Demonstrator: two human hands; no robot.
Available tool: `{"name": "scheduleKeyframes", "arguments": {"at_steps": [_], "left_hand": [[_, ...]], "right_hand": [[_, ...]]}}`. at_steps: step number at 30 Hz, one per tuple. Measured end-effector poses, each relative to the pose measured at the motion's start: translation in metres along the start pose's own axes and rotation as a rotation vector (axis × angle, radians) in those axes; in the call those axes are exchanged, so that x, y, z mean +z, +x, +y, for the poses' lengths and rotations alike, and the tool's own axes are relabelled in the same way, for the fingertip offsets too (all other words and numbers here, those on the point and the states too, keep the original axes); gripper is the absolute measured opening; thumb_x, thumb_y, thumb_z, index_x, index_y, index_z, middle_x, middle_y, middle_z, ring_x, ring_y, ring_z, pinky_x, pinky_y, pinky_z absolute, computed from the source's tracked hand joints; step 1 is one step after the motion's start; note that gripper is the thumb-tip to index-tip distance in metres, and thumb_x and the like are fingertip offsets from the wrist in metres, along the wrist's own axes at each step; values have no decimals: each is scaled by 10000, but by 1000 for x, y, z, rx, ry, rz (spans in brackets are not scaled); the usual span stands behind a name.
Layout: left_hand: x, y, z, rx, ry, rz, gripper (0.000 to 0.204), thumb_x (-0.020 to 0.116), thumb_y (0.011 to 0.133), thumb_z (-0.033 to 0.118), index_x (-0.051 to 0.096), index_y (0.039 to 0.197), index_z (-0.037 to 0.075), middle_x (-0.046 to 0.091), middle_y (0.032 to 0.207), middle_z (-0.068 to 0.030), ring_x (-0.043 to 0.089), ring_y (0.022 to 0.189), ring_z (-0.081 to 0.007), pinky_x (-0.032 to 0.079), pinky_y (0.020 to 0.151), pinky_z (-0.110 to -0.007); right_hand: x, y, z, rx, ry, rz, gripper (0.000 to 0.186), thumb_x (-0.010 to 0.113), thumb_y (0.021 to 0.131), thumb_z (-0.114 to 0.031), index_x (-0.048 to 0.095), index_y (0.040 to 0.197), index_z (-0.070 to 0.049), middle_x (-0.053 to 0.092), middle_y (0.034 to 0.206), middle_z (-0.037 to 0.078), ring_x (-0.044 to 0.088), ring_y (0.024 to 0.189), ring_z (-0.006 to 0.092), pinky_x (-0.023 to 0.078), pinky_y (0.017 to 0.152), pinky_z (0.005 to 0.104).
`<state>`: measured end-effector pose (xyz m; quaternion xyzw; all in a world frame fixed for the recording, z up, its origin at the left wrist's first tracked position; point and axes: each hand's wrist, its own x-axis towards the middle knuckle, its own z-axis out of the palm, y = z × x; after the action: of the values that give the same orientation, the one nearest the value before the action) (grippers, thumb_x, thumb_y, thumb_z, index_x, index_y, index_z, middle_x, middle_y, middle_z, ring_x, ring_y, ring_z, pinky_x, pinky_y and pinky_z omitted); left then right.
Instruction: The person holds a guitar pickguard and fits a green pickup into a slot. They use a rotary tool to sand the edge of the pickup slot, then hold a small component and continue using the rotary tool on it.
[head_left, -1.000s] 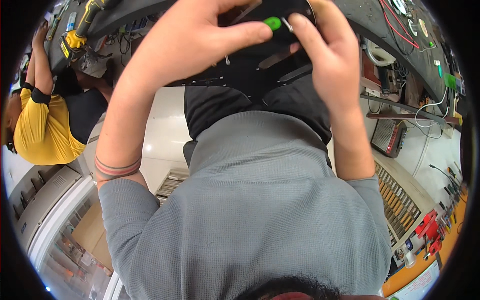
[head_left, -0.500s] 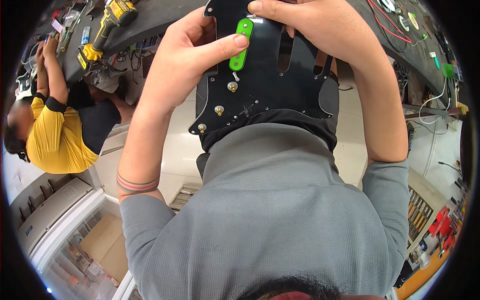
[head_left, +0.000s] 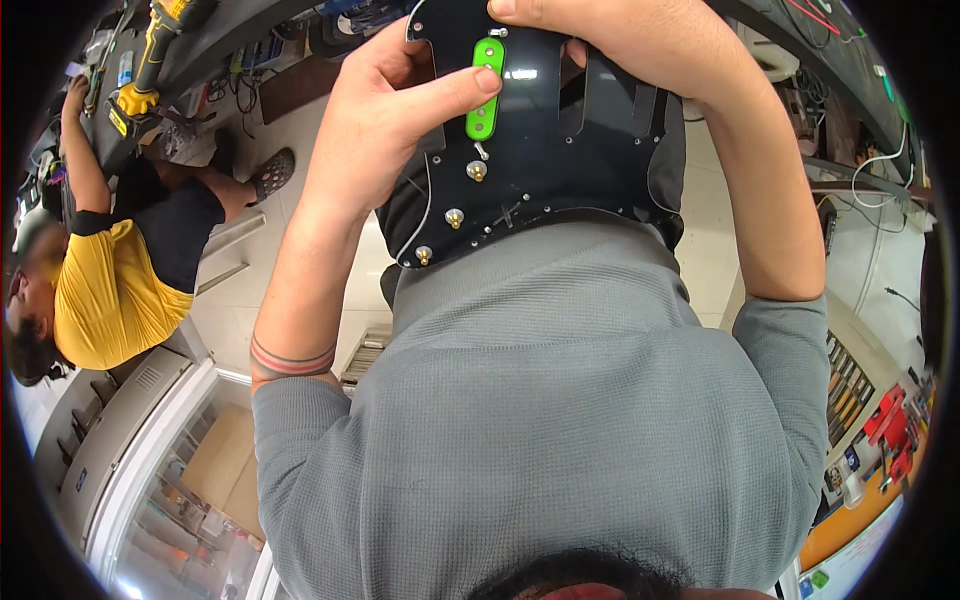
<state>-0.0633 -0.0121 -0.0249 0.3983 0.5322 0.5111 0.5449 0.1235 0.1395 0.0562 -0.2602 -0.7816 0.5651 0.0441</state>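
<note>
The black plate [head_left: 590, 185] was held over the lap [head_left: 402, 207], the left hand [head_left: 385, 115] pinching its edge with thumb on the green bar [head_left: 485, 112], the right hand [head_left: 640, 35] gripping its upper part — apparently light, stiff and slick, best held by its rims.

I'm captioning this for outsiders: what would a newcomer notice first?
Probably the green bar at top centre, on a black plate, with the thumb of the left hand across it. Next, the co-worker's yellow shirt at far left and the yellow drill at upper left.
</note>
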Motion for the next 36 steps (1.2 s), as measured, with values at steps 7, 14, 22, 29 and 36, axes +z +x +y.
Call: {"name": "scheduleKeyframes", "arguments": {"at_steps": [7, 14, 22, 29, 36], "left_hand": [[17, -8, -9, -87, -111, 47, 355, 849, 936, 87, 735, 1266, 23, 744, 1070, -33, 712, 923, -101, 583, 810, -260], [22, -4, -19, -54, -141, 64, 385, 852, 931, 76, 736, 1295, 27, 745, 1079, -35, 721, 947, -110, 589, 829, -264], [20, -3, -18, -122, -179, 27, 363, 868, 932, 98, 734, 1255, 0, 763, 1078, -57, 737, 935, -110, 599, 826, -262], [1, -7, -19, -186, -34, -39, 321, 870, 943, 128, 720, 1182, -25, 764, 1031, -66, 732, 913, -105, 593, 808, -256], [8, -10, -14, -172, -107, 2, 307, 849, 954, 96, 717, 1202, -28, 770, 1069, -67, 732, 944, -108, 599, 834, -261]], "right_hand": [[11, 1, 33, -51, -109, 70, 290, 679, 1052, -180, 701, 1179, 80, 756, 1029, 198, 703, 940, 273, 556, 878, 383], [14, -1, 45, -59, -92, 73, 289, 654, 1069, -181, 688, 1198, 75, 745, 1072, 216, 711, 1002, 310, 551, 922, 397], [13, -1, 56, -44, -30, 48, 307, 631, 1087, -192, 672, 1232, 75, 750, 1119, 223, 711, 1044, 321, 551, 950, 404], [12, 6, 64, -36, -47, 0, 320, 623, 1091, -202, 676, 1242, 75, 752, 1134, 228, 714, 1058, 319, 553, 965, 402], [9, 6, 52, -18, -8, -38, 310, 618, 1087, -197, 676, 1226, 75, 747, 1110, 238, 714, 1045, 326, 550, 950, 408]]}}
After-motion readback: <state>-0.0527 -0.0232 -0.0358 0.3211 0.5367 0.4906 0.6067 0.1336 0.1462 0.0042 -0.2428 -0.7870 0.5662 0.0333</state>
